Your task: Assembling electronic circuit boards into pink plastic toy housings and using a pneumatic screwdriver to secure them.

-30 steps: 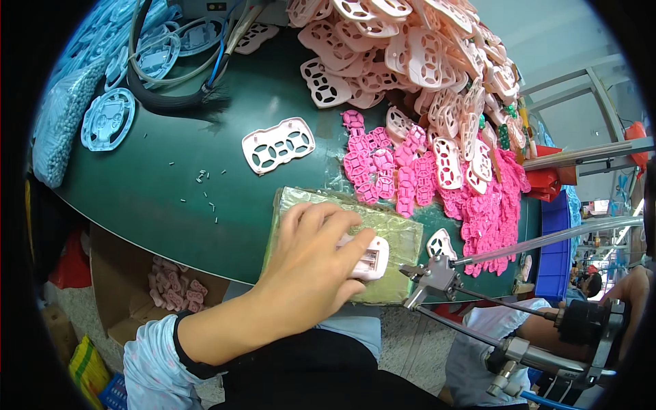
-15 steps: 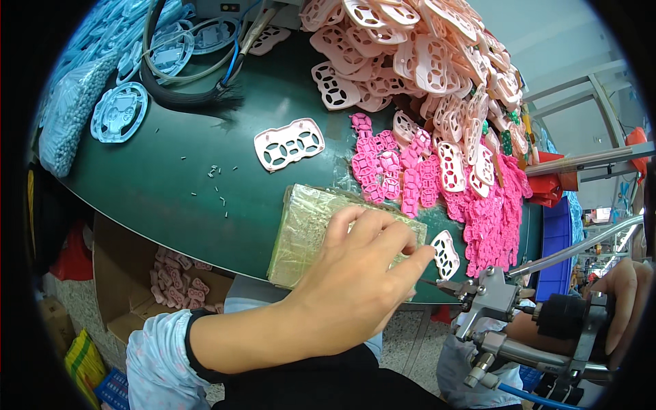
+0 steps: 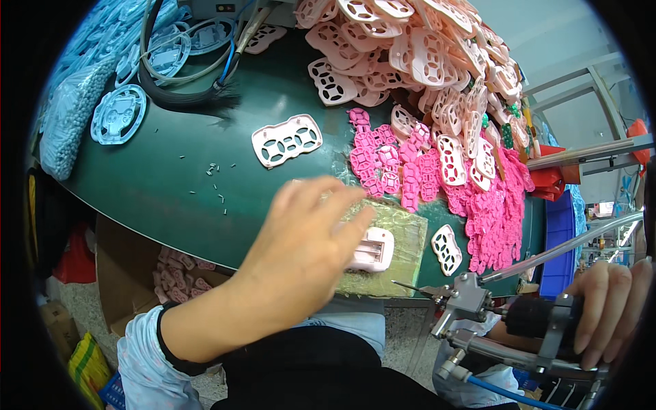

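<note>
My left hand [image 3: 297, 236] hovers over a green tape-wrapped block [image 3: 403, 232], its fingers apart and slightly blurred. Beside the fingertips, a pale pink plastic housing [image 3: 376, 250] with a battery recess lies on the block; the hand hides part of it. On the right, my right hand [image 3: 611, 307] is closed round the dark body of a screwdriver tool [image 3: 471, 301] with metal fittings and hoses. Its thin bit [image 3: 404, 284] points left, near the block's front right corner. A pale pink faceplate [image 3: 447, 250] with dark openings lies right of the block.
Small screws [image 3: 213, 168] are scattered left of another pink faceplate [image 3: 287, 141]. Bright pink button pads [image 3: 389, 160] and a tall heap of pale pink faceplates [image 3: 430, 58] fill the back right. Blue parts [image 3: 118, 115] lie back left, near a black cable [image 3: 181, 101].
My left hand has moved left and risen from the block's right part, and the pink housing has come into view. The screwdriver and right hand have shifted left.
</note>
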